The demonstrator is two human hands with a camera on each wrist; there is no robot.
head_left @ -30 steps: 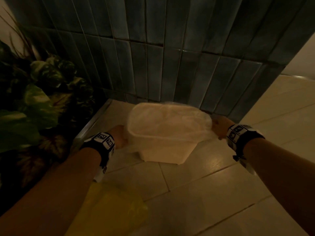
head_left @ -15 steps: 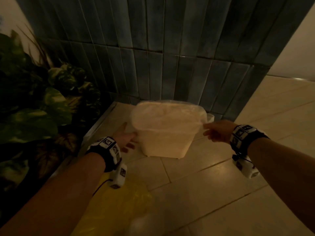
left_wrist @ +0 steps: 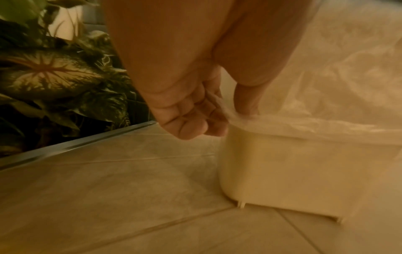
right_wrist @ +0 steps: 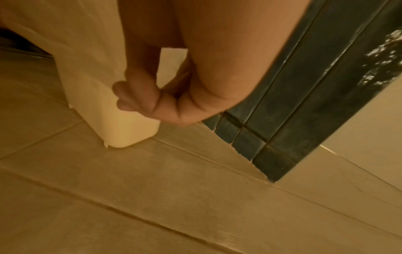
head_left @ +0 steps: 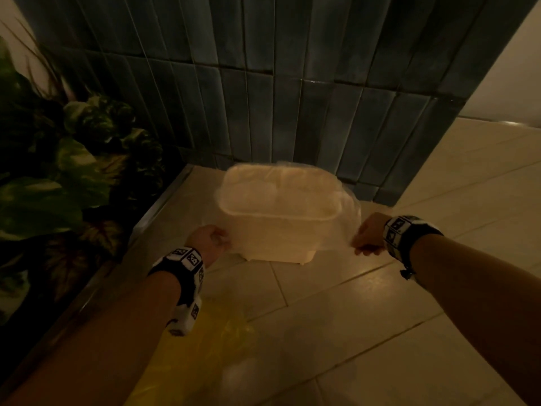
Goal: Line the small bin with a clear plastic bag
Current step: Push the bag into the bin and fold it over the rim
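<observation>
Pinching the flimsy, slippery clear plastic bag (head_left: 348,209) below the small bin (head_left: 275,238) rim, our left hand (left_wrist: 191,110) and right hand (right_wrist: 152,96) curl their fingers on its hem.

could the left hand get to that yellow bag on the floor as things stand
Probably yes, but not while busy. The left hand is pinching the clear bag at the bin rim; the yellow bag lies on the floor just under that forearm, nothing between. It would have to let go first.

Both arms stretched forward, left grip (head_left: 208,240) curled and pinching, right grip (head_left: 369,234) curled and pinching
</observation>
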